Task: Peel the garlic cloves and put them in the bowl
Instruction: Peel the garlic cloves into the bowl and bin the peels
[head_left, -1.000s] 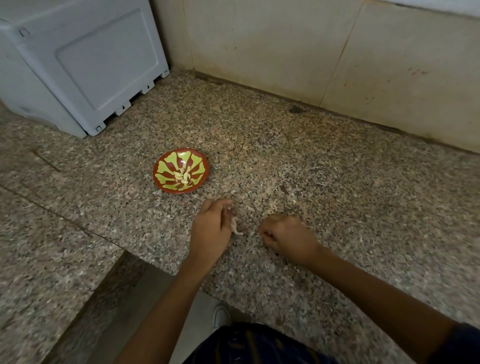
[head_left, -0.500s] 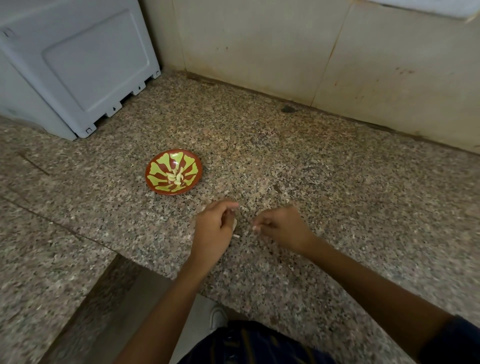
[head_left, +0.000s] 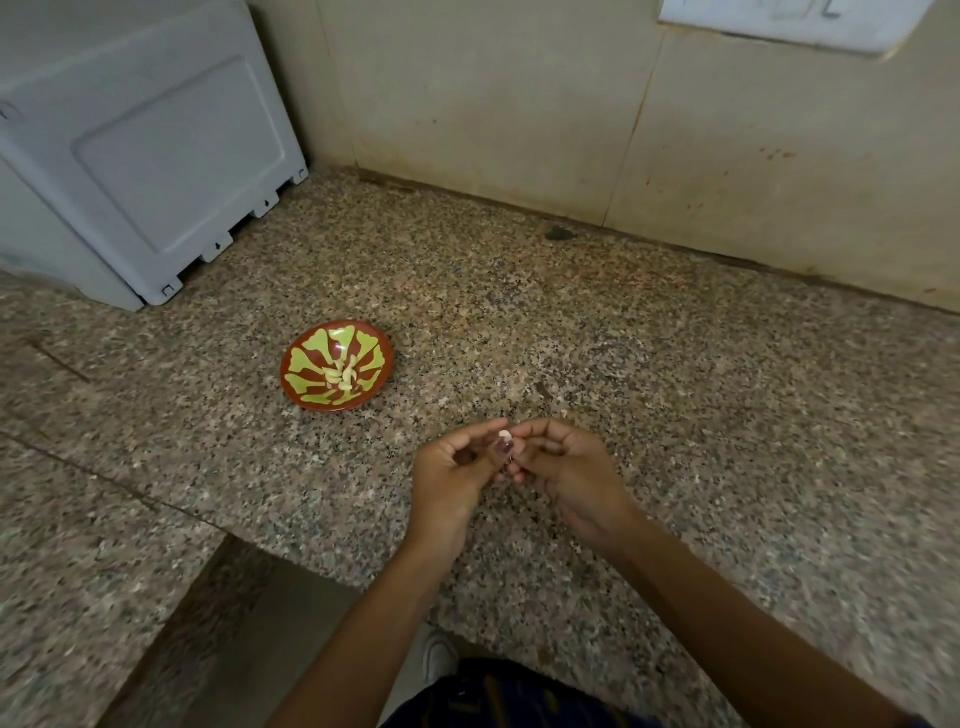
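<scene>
The garlic clove (head_left: 505, 434) is small, light and firm, with a thin, papery skin that tears easily – judged slippery once bare. Best hold: pinch across the body with one hand and lift the skin from an end with the other.

The clove sits above the surface (head_left: 675, 415), between the two hands, near the centre of the scene. The left hand (head_left: 457, 478) has its fingers (head_left: 483, 431) curled, clamping the clove between thumb and forefinger. The right hand (head_left: 566, 473) meets it from the right, fingers curled and closed on the clove or its skin – which of the two cannot be told.

The bowl (head_left: 336, 373) lies to the far left of the hands, apart from them, with peeled cloves (head_left: 343, 376) heaped in its centre. Judged step: peeling in hand; transfer to the bowl not yet done
</scene>
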